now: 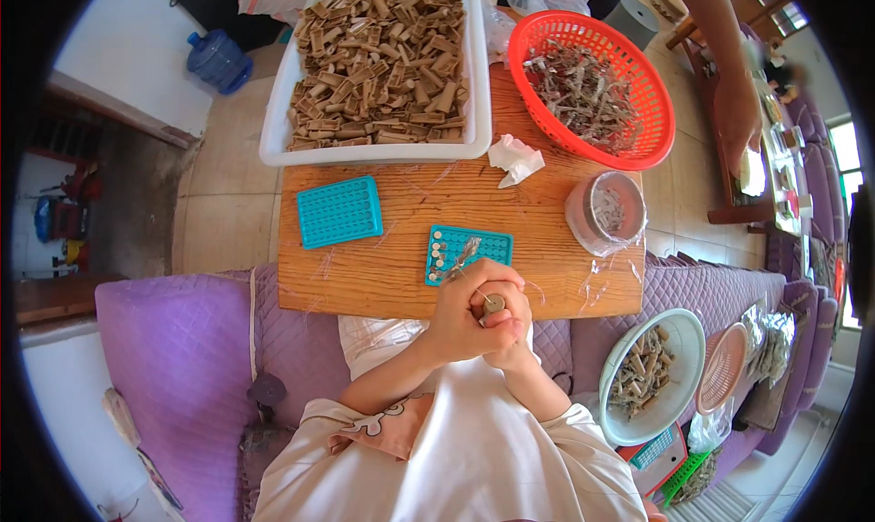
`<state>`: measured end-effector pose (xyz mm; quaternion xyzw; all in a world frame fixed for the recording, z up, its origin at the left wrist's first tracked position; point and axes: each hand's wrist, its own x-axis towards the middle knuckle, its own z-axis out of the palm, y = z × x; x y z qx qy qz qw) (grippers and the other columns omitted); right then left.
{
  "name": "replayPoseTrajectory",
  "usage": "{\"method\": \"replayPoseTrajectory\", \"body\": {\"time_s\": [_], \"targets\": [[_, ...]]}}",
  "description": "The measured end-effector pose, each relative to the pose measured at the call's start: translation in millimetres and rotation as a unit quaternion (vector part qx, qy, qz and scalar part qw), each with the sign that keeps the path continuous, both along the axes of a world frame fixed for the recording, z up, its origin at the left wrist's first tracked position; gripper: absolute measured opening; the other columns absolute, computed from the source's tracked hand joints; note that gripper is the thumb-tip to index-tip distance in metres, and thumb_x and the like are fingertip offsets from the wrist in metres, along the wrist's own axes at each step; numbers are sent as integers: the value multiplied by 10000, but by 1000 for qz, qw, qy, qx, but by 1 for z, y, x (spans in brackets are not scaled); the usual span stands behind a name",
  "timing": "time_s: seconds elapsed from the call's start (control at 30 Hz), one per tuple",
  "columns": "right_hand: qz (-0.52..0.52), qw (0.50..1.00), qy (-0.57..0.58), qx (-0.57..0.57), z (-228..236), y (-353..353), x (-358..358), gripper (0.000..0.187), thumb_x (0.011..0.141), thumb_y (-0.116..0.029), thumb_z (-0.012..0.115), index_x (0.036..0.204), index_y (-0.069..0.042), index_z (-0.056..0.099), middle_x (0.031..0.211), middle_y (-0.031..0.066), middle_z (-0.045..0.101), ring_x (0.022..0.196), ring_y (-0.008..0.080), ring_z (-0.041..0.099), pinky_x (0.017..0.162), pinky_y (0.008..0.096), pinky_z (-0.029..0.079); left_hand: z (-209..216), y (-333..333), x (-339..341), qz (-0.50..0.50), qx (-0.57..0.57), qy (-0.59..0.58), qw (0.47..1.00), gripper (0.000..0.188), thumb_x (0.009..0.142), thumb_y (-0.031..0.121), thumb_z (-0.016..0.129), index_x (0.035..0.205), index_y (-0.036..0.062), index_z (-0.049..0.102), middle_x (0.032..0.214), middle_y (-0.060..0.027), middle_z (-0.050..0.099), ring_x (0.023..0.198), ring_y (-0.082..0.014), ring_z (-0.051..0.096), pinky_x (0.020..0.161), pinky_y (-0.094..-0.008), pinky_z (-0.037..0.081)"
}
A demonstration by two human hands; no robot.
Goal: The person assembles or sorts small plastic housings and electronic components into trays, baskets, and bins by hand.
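Observation:
My left hand (456, 312) and my right hand (517, 338) are pressed together above the table's near edge, fingers closed. Between them shows the round end of a small brown cylinder (494, 304), with a thin pale strand running off it; the rest of it is hidden by my fingers. Just beyond my knuckles, a crinkled silvery strip (469, 248) lies over a teal tray (497, 245) of small holes. Several small white discs (437, 246) sit along that tray's left side. A second teal tray (339, 212) rests farther left.
A white tub (483, 85) heaped with brown half-tube pieces stands at the back. Beside it are a red basket (661, 112) of silvery strips, crumpled tissue (516, 160) and a clear container (583, 226). A pale green basin (697, 340) sits right on the purple sofa. Another person's arm (734, 103) reaches in far right.

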<state>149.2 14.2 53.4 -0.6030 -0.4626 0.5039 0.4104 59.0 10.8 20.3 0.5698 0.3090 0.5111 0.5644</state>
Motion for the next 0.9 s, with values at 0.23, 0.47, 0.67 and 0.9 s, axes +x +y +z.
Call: {"method": "replayPoseTrajectory", "body": {"time_s": [0.23,0.47,0.67,0.9], "targets": [[-195,950,139,199,-78,-44,32,464,867,-492,378,879,-43,493,684,24,497,597,102,471,536,222,381,-15,2,25,-125,-61,97,985,519,710,317,652,1088,8,475,975,-131,550,835,-209,560,709,-303,449],[-684,694,209,87,-123,-137,255,318,866,-334,391,1042,-84,479,833,24,503,702,113,466,657,266,362,-37,-12,7,-277,-110,248,922,425,806,315,561,1135,66,460,1110,-141,526,988,-275,525,821,-339,429],[-721,625,297,35,-100,-198,298,629,827,-416,423,1334,-134,180,1362,78,182,1120,273,393,875,422,354,-45,-5,-6,-272,-159,202,927,376,835,276,535,1129,50,471,1107,-124,543,977,-244,541,818,-334,432],[-339,917,112,176,-46,-16,208,238,843,-114,500,1070,-46,482,1050,68,523,886,130,498,733,230,409,-5,63,-31,-150,-136,178,963,241,848,144,520,1060,31,535,970,-41,587,810,-112,539,737,-255,445]]}}
